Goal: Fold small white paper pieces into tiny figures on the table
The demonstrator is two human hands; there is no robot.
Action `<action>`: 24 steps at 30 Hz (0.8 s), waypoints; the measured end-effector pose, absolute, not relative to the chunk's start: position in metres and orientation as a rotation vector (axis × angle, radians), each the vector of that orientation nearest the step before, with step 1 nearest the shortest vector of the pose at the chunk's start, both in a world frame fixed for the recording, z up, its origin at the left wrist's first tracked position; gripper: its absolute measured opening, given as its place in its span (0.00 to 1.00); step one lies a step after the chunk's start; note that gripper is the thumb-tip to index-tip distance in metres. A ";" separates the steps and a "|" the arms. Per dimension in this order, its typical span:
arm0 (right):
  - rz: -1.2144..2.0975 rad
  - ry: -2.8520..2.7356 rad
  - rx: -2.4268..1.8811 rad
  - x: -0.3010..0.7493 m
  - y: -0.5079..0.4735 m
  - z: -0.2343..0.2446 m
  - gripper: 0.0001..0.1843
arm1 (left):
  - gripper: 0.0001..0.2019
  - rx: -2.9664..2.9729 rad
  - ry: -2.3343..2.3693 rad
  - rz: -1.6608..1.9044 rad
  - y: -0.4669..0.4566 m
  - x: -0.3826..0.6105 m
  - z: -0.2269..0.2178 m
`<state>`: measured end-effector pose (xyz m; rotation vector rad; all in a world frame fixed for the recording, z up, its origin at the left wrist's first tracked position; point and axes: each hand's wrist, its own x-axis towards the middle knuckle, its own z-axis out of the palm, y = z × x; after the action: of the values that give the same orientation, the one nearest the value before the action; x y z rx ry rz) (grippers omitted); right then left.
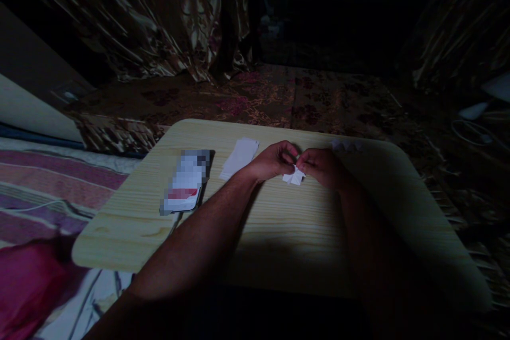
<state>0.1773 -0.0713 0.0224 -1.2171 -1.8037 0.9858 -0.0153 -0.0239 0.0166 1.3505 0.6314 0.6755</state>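
Observation:
A small piece of folded white paper (pixel 294 176) with creases is held between both hands over the middle of the wooden table. My left hand (pixel 277 160) pinches its upper left part with thumb and fingers. On the other side, my right hand (pixel 322 166) grips the upper right edge, its fingertips close to those of the left. Just left of my left hand lies a stack of white paper slips (pixel 240 157). Beyond my right hand, several small folded white paper pieces (pixel 346 145) sit in a row near the far edge, dim in shadow.
A phone (pixel 185 180) with a lit, blurred-out screen lies on the left of the light wooden table (pixel 274 244). Striped bedding (pixel 48 186) borders the left side. Patterned cloth (pixel 247 98) and curtains stand behind. At far right are a white cable (pixel 474 126) and dark shadow.

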 end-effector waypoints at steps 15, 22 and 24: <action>0.802 -1.776 -1.301 0.166 -0.072 0.021 0.05 | 0.25 1.342 0.685 0.735 -0.025 -0.012 0.014; 0.753 -1.805 -1.334 0.167 -0.070 0.019 0.05 | 0.24 1.340 0.678 0.747 -0.024 -0.012 0.012; 0.759 -1.797 -1.343 0.167 -0.070 0.018 0.05 | 0.24 1.340 0.680 0.747 -0.024 -0.012 0.012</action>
<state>0.1672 -0.0704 0.0182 -1.3430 -1.7966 0.7590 -0.0117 -0.0239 0.0120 1.3396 0.6798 0.7465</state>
